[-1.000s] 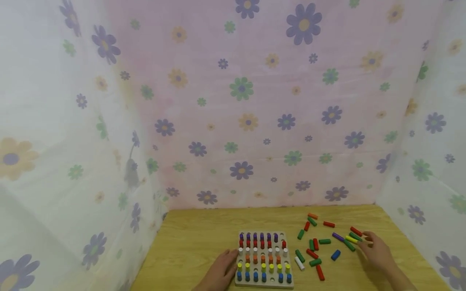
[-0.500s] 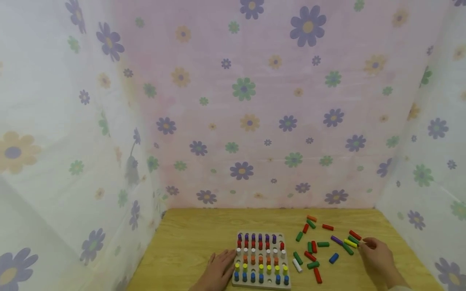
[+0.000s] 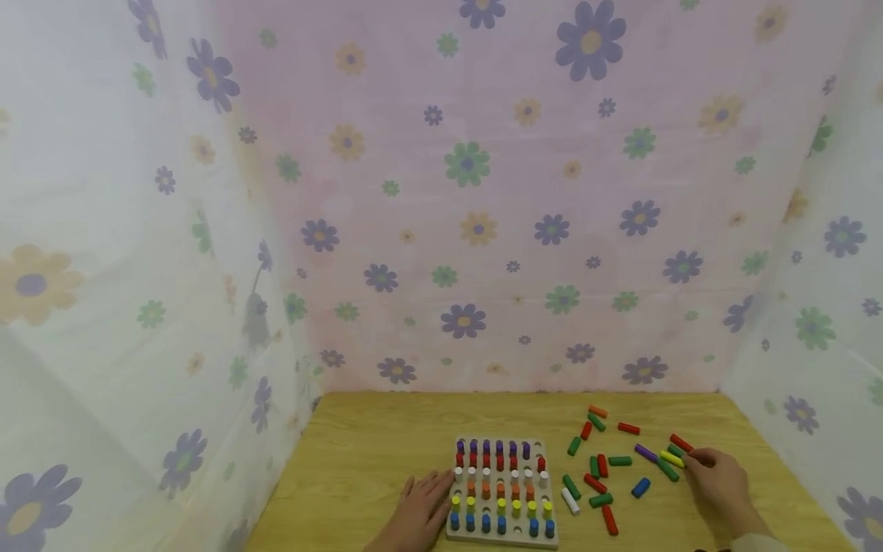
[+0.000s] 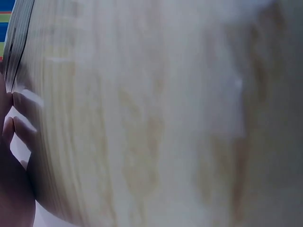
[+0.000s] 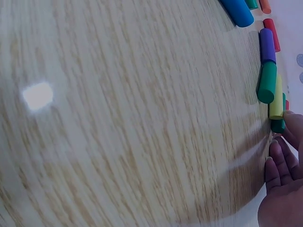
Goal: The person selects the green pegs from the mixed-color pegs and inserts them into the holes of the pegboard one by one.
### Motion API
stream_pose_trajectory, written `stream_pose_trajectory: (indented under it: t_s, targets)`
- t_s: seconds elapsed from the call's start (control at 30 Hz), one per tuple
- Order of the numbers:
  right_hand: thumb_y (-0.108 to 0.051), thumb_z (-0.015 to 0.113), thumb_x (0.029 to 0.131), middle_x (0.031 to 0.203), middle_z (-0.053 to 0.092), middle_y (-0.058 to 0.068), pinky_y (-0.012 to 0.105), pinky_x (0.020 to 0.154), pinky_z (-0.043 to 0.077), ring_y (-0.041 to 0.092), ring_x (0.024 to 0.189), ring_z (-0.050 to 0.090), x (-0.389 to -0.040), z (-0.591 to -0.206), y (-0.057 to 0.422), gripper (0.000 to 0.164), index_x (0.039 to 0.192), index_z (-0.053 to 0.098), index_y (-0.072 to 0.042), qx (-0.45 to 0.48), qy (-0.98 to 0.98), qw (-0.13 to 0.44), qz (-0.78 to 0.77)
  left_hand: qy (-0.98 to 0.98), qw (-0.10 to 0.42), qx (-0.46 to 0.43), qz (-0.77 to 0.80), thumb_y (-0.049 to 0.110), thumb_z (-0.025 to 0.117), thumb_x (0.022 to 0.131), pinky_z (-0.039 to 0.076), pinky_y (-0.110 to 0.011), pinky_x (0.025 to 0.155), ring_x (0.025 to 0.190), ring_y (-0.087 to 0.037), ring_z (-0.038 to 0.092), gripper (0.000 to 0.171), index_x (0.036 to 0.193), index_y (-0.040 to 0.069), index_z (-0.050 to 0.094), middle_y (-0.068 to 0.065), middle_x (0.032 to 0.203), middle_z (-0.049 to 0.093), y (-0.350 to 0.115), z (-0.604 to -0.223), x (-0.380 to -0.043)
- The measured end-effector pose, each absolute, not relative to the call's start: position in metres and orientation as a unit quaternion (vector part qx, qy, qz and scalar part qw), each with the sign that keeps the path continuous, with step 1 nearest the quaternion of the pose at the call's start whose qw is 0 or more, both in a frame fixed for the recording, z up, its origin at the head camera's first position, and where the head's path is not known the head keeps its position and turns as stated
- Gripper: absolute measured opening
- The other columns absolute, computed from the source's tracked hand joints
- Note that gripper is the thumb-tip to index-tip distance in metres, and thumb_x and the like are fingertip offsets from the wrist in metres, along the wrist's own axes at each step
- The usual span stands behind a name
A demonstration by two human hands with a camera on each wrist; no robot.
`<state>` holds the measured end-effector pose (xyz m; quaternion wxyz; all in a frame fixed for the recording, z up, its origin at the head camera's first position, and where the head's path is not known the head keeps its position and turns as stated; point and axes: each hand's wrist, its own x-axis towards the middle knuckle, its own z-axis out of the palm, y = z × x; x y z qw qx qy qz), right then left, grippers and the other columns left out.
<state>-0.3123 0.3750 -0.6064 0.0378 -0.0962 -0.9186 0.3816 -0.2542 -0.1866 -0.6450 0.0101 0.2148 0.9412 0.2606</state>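
Observation:
A pegboard (image 3: 502, 537) holds rows of purple, red, white, orange, yellow and blue pegs, with some holes bare. My left hand (image 3: 417, 509) lies flat on the table, extended fingers against the board's left edge; in the left wrist view its fingers (image 4: 23, 109) show at the far left. At the right, my right hand (image 3: 719, 481) has bent fingers at the near end of a yellow peg (image 3: 672, 459) and a green peg (image 3: 676, 449). In the right wrist view the thumb touches the yellow peg (image 5: 276, 101); whether it pinches a peg is hidden.
Loose pegs lie scattered right of the board, among them a blue peg (image 3: 641, 487), a white peg (image 3: 570, 501), a purple peg (image 3: 646, 453) and several red and green ones. A flower-patterned cloth (image 3: 469, 253) rises behind the wooden table (image 3: 372, 429) and along both sides.
The right hand has drawn closer over the yellow and green pegs, its fingers more bent, covering more of the green peg. The left hand stays by the board; the head view shifts slightly.

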Motion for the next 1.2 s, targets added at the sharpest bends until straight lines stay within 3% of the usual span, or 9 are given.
stream_pose_trajectory:
  t_s: [0.33, 0.63, 0.77, 0.93, 1.2]
  targets:
    - [-0.019, 0.063, 0.099, 0.107, 0.067, 0.032, 0.062, 0.088, 0.047, 0.052, 0.103, 0.059, -0.304, -0.608, 0.378, 0.034, 0.109, 0.069, 0.013, -0.085, -0.925, 0.029, 0.369, 0.946, 0.037, 0.206, 0.247, 0.051, 0.041, 0.109, 0.021, -0.074, 0.114, 0.146, -0.037, 0.040, 0.058, 0.157, 0.019, 0.045, -0.001, 0.157, 0.048, -0.184, -0.646, -0.251]
    - [-0.015, 0.067, 0.096, 0.091, 0.069, 0.018, 0.048, 0.074, 0.053, 0.036, 0.086, 0.065, -0.314, -0.603, 0.384, 0.028, 0.100, 0.067, 0.013, -0.031, -0.940, 0.033, 0.338, 0.935, -0.016, 0.236, 0.265, 0.044, 0.041, 0.110, 0.024, -0.079, 0.107, 0.141, -0.043, 0.044, 0.054, 0.156, 0.016, 0.047, -0.007, 0.155, 0.050, -0.184, -0.643, -0.253]
    - [-0.014, 0.066, 0.097, 0.090, 0.069, 0.013, 0.045, 0.072, 0.054, 0.030, 0.084, 0.064, -0.316, -0.603, 0.390, 0.026, 0.098, 0.067, 0.012, -0.011, -0.945, 0.015, 0.328, 0.934, 0.005, 0.231, 0.272, 0.048, 0.039, 0.110, 0.022, -0.079, 0.108, 0.143, -0.042, 0.042, 0.056, 0.156, 0.018, 0.046, -0.006, 0.156, 0.050, -0.184, -0.648, -0.255]
    - [-0.017, 0.067, 0.098, 0.094, 0.071, 0.015, 0.050, 0.077, 0.055, 0.032, 0.088, 0.066, -0.316, -0.600, 0.395, 0.028, 0.100, 0.069, 0.011, 0.003, -0.942, -0.003, 0.336, 0.934, 0.024, 0.220, 0.280, 0.050, 0.039, 0.109, 0.020, -0.079, 0.109, 0.144, -0.042, 0.040, 0.058, 0.157, 0.018, 0.045, -0.006, 0.157, 0.048, -0.185, -0.648, -0.256]
    - [-0.018, 0.066, 0.100, 0.097, 0.073, 0.019, 0.037, 0.070, 0.058, 0.029, 0.087, 0.070, -0.312, -0.589, 0.396, 0.033, 0.107, 0.069, 0.014, 0.008, -0.934, -0.006, 0.358, 0.938, 0.018, 0.218, 0.269, 0.051, 0.038, 0.110, 0.021, -0.077, 0.111, 0.145, -0.040, 0.040, 0.058, 0.157, 0.018, 0.045, -0.005, 0.157, 0.048, -0.187, -0.651, -0.258]
